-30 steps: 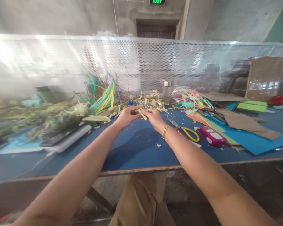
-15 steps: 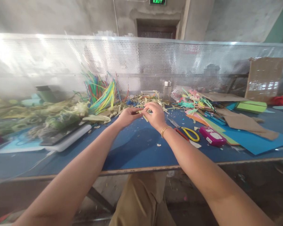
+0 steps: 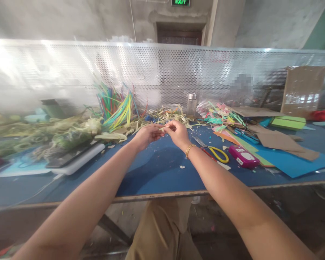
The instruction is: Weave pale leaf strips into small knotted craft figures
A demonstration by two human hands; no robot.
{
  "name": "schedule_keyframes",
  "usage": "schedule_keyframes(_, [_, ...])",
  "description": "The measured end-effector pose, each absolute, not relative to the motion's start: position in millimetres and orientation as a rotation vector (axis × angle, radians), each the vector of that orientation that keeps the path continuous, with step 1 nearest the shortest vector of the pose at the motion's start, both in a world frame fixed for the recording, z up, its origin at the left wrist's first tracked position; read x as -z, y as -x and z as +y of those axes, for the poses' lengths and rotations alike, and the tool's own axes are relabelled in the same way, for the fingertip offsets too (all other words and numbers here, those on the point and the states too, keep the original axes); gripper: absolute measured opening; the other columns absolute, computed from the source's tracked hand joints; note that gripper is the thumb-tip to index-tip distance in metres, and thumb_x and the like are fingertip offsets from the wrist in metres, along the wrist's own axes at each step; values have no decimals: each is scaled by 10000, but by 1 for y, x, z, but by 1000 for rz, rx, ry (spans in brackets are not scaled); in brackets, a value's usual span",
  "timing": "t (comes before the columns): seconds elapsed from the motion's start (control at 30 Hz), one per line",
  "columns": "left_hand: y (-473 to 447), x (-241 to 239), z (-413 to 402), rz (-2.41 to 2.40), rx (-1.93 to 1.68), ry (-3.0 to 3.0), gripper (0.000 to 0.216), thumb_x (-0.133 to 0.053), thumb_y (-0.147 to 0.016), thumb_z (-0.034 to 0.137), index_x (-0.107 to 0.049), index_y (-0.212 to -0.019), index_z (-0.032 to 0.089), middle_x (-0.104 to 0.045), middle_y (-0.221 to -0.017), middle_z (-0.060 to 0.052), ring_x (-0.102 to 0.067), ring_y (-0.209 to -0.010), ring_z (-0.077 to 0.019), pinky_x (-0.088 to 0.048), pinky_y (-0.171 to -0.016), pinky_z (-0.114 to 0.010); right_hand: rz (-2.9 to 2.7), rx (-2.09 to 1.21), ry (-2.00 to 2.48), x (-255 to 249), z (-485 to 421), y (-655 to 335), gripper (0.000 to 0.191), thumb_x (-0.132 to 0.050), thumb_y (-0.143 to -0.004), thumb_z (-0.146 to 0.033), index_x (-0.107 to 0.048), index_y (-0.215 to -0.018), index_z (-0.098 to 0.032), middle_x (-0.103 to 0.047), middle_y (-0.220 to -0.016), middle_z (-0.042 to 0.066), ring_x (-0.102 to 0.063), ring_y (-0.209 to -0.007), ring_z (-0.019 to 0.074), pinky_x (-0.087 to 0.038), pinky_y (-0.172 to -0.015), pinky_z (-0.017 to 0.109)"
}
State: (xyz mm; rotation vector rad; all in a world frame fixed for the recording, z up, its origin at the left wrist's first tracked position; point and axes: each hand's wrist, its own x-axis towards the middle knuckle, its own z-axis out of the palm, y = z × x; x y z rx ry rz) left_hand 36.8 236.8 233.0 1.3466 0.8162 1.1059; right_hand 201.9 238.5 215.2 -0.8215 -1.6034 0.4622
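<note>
Both my hands meet over the blue table (image 3: 157,173), far from my body. My left hand (image 3: 147,135) and my right hand (image 3: 178,133) pinch a small pale yellow strip (image 3: 163,128) between their fingertips. A gold bracelet sits on my right wrist. Just beyond my fingers lies a heap of pale yellow strips (image 3: 171,116). Yellow-handled scissors (image 3: 215,151) lie on the table just right of my right wrist.
A bundle of coloured strips (image 3: 115,104) stands at the back left beside a long pile of pale shreds (image 3: 51,133) and a white tablet-like device (image 3: 76,159). A small glass jar (image 3: 191,103), a pink box (image 3: 244,156), coloured sheets and cardboard (image 3: 281,141) lie right. A perforated metal screen (image 3: 162,68) backs the table.
My right hand rose and turned over the strip half a second ago, then came back down. Both hands now pinch it closer together, with less of the strip showing.
</note>
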Motion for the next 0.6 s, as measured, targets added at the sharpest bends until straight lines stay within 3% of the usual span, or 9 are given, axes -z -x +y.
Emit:
schedule_keyframes(0.17, [-34, -234, 236, 841, -1121, -1282, 158, -750, -729, 217, -652, -844, 169, -668, -704, -26, -620, -648, -96, -444, -587, -202, -1621, -485, 782, -217, 237, -201, 174, -647, -769, -343, -547, -709, -214, -690, -919, 53, -634, -785, 168, -500, -736, 324])
schedule_keyframes(0.37, [-30, -235, 236, 796, -1043, -1246, 249, -747, -711, 143, -698, -951, 185, -688, -750, -38, -635, -664, -106, -467, -576, -207, -1665, -451, 790, -220, 233, -201, 176, -641, -794, -344, -552, -714, -216, -697, -928, 45, -639, -840, 174, -490, -806, 339])
schedule_keyframes(0.6, [-27, -234, 241, 914, -1035, -1278, 182, -806, -641, 193, -692, -782, 171, -680, -689, -39, -616, -617, -111, -442, -531, -206, -1717, -322, 790, -221, 231, -201, 132, -646, -805, -328, -580, -746, -230, -696, -968, 32, -620, -958, 189, -442, -904, 351])
